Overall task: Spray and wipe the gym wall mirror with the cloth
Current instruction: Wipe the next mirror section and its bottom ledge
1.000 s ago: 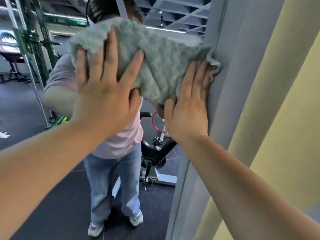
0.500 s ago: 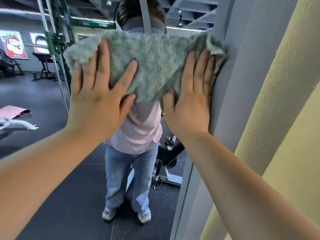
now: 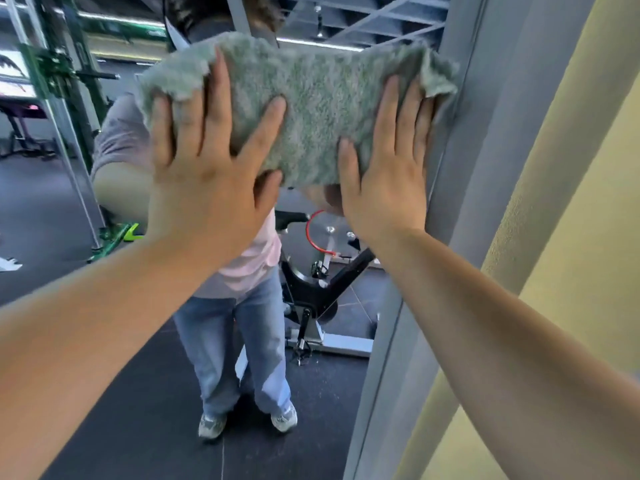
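With the left hand and right hand pressed flat, fingers spread, the green cloth has shifted slightly up the mirror; wiping continues.

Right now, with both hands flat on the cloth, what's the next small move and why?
Probably slide the cloth down the mirror: its right end bunches against the grey frame, so no room rightward, and left hand and right hand press it flat.
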`<state>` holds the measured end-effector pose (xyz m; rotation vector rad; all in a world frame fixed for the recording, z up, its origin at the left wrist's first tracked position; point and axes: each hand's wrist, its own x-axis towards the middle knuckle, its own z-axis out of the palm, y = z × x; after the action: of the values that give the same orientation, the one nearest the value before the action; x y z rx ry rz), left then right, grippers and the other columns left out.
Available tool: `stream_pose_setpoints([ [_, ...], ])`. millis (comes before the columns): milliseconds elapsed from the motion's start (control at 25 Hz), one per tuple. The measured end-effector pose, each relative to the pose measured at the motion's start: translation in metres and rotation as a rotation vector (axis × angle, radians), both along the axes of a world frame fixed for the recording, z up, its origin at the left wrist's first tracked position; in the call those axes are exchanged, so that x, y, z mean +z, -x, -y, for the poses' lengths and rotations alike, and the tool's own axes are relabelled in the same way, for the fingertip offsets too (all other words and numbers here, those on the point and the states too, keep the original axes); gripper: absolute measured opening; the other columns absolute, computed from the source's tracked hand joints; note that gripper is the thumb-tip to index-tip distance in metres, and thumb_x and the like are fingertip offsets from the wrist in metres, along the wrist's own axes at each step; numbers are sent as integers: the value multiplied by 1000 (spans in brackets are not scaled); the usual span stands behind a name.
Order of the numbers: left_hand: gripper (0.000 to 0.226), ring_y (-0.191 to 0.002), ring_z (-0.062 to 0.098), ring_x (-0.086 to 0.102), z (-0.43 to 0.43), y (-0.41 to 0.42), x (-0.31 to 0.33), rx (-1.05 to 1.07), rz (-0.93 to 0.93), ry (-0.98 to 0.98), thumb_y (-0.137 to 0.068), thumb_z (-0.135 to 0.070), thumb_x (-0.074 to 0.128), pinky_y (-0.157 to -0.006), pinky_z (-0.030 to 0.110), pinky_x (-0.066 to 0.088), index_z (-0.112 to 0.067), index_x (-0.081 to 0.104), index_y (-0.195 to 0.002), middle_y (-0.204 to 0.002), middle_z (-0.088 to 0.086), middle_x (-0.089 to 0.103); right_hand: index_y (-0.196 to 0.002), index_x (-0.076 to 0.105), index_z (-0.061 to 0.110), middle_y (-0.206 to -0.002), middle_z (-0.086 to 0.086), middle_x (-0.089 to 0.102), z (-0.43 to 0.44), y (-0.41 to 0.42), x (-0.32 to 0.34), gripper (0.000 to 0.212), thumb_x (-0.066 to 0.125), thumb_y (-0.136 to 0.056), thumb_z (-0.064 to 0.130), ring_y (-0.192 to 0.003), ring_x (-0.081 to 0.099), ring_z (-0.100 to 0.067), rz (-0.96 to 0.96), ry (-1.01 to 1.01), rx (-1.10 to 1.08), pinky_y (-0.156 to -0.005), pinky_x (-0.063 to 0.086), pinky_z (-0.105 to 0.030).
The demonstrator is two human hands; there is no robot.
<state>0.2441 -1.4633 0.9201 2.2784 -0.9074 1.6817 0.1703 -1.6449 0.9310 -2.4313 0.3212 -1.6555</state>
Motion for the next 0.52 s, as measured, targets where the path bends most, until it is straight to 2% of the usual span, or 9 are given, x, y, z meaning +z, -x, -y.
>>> stream_pose_setpoints([
  [80,62,-138,46,20,-2,-1,-25,-23,42,-39,-97,-44,39,-115,57,4,-28,20,-153,-158,25,10,-153,-7,19,-162,-5,-8,-1,7,-41,73,33,-100,46,-149,-5,-28,-93,-37,-34,-116,-6,-29],
  [160,63,-127,43,30,-10,3,-90,-33,42,-129,-95,-41,45,-113,56,7,-28,24,-153,-157,24,17,-145,-23,30,-158,5,-19,-9,20,-115,73,28,-98,52,-149,-4,-28,-225,-119,-31,-113,-4,-29],
  [280,62,-117,41,34,-16,7,-155,-15,22,-233,-94,-42,47,-111,57,13,-28,29,-151,-154,23,27,-143,-24,29,-162,-5,-10,-14,31,-174,72,27,-98,54,-148,-1,-32,-334,-188,-44,-114,-4,-30],
  [360,57,-122,40,32,-8,7,-142,-49,29,-212,-97,-46,39,-111,58,13,-28,32,-150,-155,23,25,-150,-18,23,-162,-8,-7,-5,28,-153,75,31,-99,49,-148,-3,-31,-278,-188,-46,-117,-2,-31],
  [440,54,-130,41,29,0,6,-102,-60,8,-105,-99,-48,32,-113,56,10,-30,32,-150,-158,22,19,-154,-9,22,-163,-7,-6,2,19,-104,74,34,-99,49,-149,-3,-28,-177,-158,-17,-118,1,-33],
  [520,53,-135,44,26,12,3,-75,-63,46,-33,-99,-45,33,-115,56,7,-32,30,-150,-159,21,13,-155,-4,20,-163,-7,-5,12,19,-77,75,37,-99,50,-149,-4,-26,-96,-97,-27,-118,0,-31],
])
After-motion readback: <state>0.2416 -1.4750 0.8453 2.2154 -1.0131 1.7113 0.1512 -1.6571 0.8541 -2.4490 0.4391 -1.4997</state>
